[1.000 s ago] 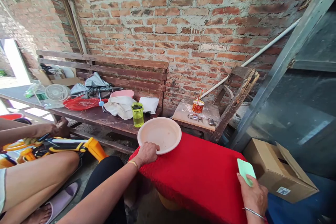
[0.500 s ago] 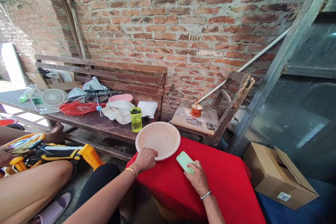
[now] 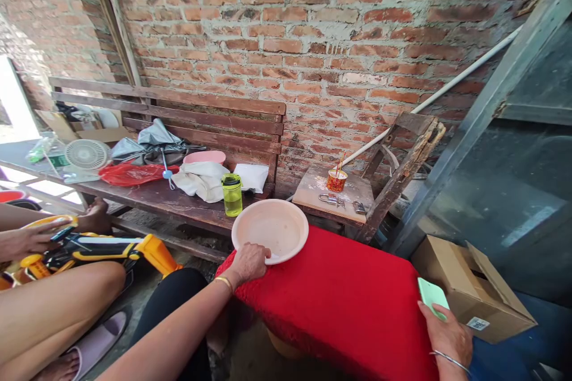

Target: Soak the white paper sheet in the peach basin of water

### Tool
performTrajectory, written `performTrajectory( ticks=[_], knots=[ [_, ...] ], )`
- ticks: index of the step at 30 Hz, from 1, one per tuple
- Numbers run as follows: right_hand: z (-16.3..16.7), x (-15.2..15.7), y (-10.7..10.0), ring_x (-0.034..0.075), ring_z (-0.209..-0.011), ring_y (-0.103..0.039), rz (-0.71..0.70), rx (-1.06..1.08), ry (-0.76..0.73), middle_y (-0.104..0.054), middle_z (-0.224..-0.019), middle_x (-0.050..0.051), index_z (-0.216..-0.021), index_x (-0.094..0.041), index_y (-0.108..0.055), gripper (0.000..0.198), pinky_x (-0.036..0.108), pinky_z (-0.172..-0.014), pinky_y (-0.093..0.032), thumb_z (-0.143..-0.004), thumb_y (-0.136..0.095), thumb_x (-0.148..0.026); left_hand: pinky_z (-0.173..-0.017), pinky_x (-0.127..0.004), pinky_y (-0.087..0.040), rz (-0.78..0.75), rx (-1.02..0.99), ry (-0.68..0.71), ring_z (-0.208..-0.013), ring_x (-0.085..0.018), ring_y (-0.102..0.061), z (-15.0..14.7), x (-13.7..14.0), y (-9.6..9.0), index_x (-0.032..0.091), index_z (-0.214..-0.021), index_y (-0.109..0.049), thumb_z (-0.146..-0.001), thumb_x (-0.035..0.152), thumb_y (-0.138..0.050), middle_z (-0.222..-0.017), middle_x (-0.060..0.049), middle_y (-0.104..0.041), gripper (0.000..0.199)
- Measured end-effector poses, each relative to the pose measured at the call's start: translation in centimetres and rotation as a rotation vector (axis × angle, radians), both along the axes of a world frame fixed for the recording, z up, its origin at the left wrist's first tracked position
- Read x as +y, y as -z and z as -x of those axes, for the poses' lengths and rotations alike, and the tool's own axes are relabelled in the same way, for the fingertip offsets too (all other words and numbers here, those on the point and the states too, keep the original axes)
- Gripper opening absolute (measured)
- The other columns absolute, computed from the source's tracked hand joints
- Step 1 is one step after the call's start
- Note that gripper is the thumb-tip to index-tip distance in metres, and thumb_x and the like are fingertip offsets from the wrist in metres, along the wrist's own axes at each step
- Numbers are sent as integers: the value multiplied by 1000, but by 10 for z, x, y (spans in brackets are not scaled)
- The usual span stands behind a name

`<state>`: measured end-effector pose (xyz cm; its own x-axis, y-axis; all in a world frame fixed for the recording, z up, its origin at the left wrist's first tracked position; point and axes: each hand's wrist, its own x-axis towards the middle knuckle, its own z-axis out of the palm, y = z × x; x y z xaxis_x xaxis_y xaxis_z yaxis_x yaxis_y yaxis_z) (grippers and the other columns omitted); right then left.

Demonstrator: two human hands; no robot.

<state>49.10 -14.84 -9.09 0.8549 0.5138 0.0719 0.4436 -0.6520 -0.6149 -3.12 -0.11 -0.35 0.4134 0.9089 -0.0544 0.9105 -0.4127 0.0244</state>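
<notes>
Since half a second ago, right hand (image 3: 449, 336) has swung from beside the basin out to the right edge of the red cloth (image 3: 344, 297); left hand (image 3: 250, 262) and basin (image 3: 272, 229) keep their place. Basin: round, pale pink, wide flat rim, a few dark specks on the floor of it; sits at the cloth's far left end. Left hand curled over its near rim. Right hand pinches a flat mint-green slab (image 3: 433, 294), rounded corners, fingers closed along its near end.

Cloth runs uninterrupted from basin to right hand, near edge draping down. Bench (image 3: 145, 196) lies far left, wooden chair (image 3: 308, 190) beyond the far edge, cardboard box (image 3: 467, 303) just right.

Lime bottle (image 3: 232, 196) stands on the bench, capped, tinted; contents uncertain. Patterned tub (image 3: 336, 181) on the chair holds thin sticks. Box flap raised; inside mostly hidden.
</notes>
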Motion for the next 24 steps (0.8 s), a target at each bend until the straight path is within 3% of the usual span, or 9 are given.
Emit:
performTrajectory(
  ticks=[3, 6, 11, 15, 17, 19, 24],
  knots=[
    [15, 2, -8, 37, -86, -60, -30, 72, 35, -61, -67, 10, -91, -26, -73, 62, 48, -76, -49, -60, -55, -77, -85, -44, -52, -1, 4, 2, -95, -31, -71, 0, 0, -1, 24, -102, -76, -77, 22, -56, -98, -11, -77, 32],
    [56, 13, -12, 34, -80, -60, -107, 87, -48, -59, -71, 8, -90, -25, -74, 64, 47, -73, -50, -59, -58, -78, -86, -42, -52, 1, 12, 2, -96, -30, -71, -1, 0, -1, 24, -102, -76, -77, 22, -57, -99, -11, -76, 32],
    [169, 29, -6, 27, -82, -61, -317, 81, -501, -60, -88, 7, -83, -23, -73, 55, 41, -79, -52, -60, -62, -73, -85, -43, -52, 2, 20, -1, -96, -30, -71, -1, 0, -3, 25, -101, -76, -77, 23, -57, -98, -11, -76, 31],
    [227, 30, 3, 22, -77, -62, -321, 56, -753, -59, -91, 5, -82, -26, -72, 44, 37, -75, -53, -70, -61, -66, -86, -42, -52, 0, 14, 0, -95, -30, -71, -2, 0, -4, 23, -102, -76, -76, 23, -58, -96, -12, -76, 31],
    [224, 26, 6, 21, -74, -61, -297, 35, -747, -58, -90, 6, -81, -26, -72, 48, 37, -73, -53, -70, -58, -71, -87, -41, -51, 3, 8, -1, -96, -29, -71, -3, 0, -4, 23, -102, -76, -76, 23, -58, -97, -12, -76, 32],
    [200, 17, 7, 23, -76, -60, -285, 4, -668, -58, -88, 7, -81, -25, -71, 57, 40, -76, -53, -67, -56, -79, -88, -42, -51, 8, 2, -1, -96, -29, -71, -2, 0, -3, 23, -103, -76, -76, 23, -57, -97, -12, -76, 32],
    [94, -29, -2, 36, -90, -58, -124, -93, -337, -59, -72, 10, -82, -26, -70, 65, 52, -84, -49, -60, -51, -84, -90, -44, -50, 26, -18, 6, -99, -30, -70, 0, 0, 0, 23, -106, -74, -79, 24, -56, -100, -12, -75, 33]
  ],
)
